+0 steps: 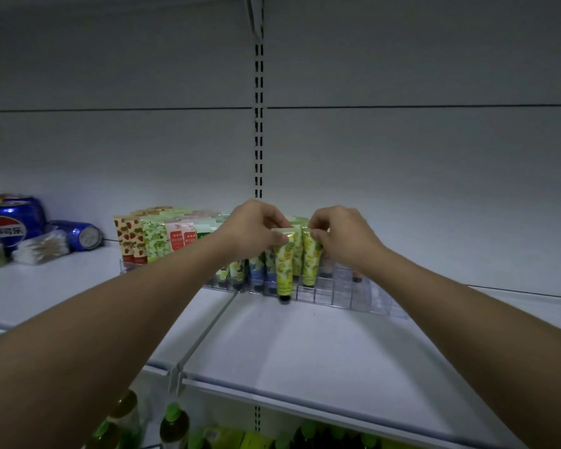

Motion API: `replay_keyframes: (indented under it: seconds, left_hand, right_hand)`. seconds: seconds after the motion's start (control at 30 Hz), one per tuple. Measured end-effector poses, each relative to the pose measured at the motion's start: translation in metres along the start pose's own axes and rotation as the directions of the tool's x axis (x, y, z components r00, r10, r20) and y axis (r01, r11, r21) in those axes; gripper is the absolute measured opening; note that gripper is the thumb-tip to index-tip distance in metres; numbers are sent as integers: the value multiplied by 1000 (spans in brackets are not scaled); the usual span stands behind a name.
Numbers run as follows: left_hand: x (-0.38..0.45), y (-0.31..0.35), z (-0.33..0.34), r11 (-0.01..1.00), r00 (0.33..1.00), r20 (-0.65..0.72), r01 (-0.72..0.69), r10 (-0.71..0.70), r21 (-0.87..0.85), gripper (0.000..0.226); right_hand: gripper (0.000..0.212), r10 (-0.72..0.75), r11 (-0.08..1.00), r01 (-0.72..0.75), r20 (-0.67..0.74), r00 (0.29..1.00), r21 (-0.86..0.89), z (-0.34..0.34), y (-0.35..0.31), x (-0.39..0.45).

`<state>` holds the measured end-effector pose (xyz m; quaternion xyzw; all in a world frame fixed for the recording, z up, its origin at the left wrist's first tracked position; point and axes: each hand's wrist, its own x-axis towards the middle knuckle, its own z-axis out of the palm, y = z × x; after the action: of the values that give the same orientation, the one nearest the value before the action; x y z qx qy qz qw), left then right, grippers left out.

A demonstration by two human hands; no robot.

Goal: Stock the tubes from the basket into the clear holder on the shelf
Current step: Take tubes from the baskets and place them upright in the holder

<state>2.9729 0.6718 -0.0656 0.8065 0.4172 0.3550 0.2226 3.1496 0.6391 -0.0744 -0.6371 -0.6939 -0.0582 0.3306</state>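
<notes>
A clear holder (344,291) with a grid of small compartments stands on the white shelf (305,345). Its left part is filled with upright patterned tubes (156,241). My left hand (256,230) pinches the top of a yellow-green tube (284,267), which hangs upright with its black cap down at the holder's front row. My right hand (340,234) pinches the top of a second yellow-green tube (311,260) standing in the holder just to the right. The basket is not in view.
Blue soda cans (13,218), one lying on its side (78,234), and a pack of cotton swabs (41,247) sit at the shelf's left. Green bottles (174,426) stand on the shelf below. A slotted upright (258,124) runs up the back wall.
</notes>
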Motion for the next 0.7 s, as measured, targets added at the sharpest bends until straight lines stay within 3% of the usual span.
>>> replay_keyframes:
  seconds: [0.23, 0.4, 0.57, 0.7]
  left_hand:
    - [-6, 16, -22, 999, 1000, -4, -6, 6, -47, 11]
    - [-12, 36, -38, 995, 997, -72, -16, 9, -103, 11]
    - [-13, 52, -35, 995, 985, -171, -37, 20, -93, 9]
    - [-6, 57, -22, 997, 977, -205, -55, 64, 48, 8]
  right_hand:
    - [34, 26, 1000, -26, -52, 998, 1, 2, 1, -13]
    - [15, 33, 999, -32, -110, 993, 7, 7, 0, -51]
    - [16, -73, 993, 58, 156, 985, 99, 18, 0, -91]
    - [56, -94, 995, 71, 429, 898, 70, 30, 11, -114]
